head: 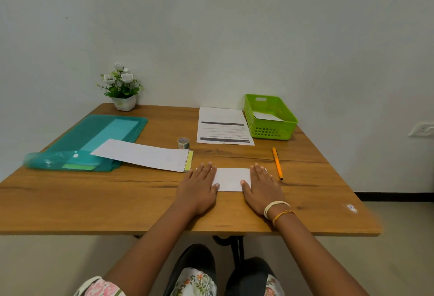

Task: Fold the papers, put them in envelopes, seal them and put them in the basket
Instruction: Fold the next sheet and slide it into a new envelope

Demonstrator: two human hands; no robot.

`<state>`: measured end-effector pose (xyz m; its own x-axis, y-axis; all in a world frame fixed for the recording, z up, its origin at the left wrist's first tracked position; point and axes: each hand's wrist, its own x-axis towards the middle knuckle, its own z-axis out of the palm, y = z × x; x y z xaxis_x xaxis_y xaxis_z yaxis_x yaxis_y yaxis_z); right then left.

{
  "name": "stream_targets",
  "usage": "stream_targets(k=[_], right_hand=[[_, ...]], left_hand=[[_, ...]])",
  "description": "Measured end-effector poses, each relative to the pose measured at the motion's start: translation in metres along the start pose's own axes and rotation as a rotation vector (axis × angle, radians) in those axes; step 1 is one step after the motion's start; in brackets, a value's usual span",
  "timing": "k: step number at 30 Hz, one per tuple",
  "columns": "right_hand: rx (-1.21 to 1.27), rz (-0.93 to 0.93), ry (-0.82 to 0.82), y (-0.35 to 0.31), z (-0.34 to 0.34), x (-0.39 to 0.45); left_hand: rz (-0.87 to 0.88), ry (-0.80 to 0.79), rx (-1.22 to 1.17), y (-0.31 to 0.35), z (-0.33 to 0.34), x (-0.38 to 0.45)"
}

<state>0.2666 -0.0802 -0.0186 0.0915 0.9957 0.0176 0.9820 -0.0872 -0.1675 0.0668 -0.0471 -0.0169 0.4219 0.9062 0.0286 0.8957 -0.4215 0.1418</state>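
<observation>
Folder (94,140) in teal lies at the far left of your table (117,201), and a long white envelope (141,154) rests partly on it, its yellow strip at the end nearest your hands. Moving right, a tape roll (183,143) stands just behind that strip. Your left hand (199,187) lies flat on the left end of the folded paper (231,179), fingers straight and close together, thumb out along the near edge. Your right hand (260,187) presses the other end the same way, fingers slightly spread. Behind the paper lies a printed sheet (223,126), then the green basket (270,117) holding what looks like one white envelope, though the rim hides most of it. A pen (277,163) lies just right of your right hand. If you lift one palm first, the paper may spring open or skew the crease; sweeping outward could knock the pen rolling toward the edge.
</observation>
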Motion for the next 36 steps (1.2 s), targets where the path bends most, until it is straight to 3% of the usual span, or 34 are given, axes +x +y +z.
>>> stream_targets(k=[9, 13, 19, 23, 27, 31, 36], right_hand=[[-0.065, 0.118, 0.152, -0.019, -0.020, -0.009], [-0.059, 0.075, -0.020, -0.025, -0.040, 0.007], [0.113, 0.174, -0.237, -0.012, -0.045, 0.032], [0.249, 0.249, -0.184, -0.015, -0.043, 0.029], [0.323, 0.202, -0.151, -0.025, -0.046, 0.026], [0.371, 0.169, -0.156, -0.038, -0.046, 0.034], [0.202, 0.206, -0.118, -0.054, -0.049, 0.038]], left_hand=[[-0.003, 0.208, -0.190, 0.001, -0.004, -0.012], [-0.008, 0.237, -0.257, 0.003, -0.005, -0.010], [-0.232, 0.577, -0.227, -0.021, -0.013, -0.016], [-0.355, 0.386, -0.216, -0.053, -0.020, -0.006], [-0.416, 0.229, -0.185, -0.062, -0.017, 0.003], [-0.392, 0.290, -0.148, -0.058, -0.016, 0.001], [-0.365, 0.415, -0.263, -0.052, -0.024, -0.011]])
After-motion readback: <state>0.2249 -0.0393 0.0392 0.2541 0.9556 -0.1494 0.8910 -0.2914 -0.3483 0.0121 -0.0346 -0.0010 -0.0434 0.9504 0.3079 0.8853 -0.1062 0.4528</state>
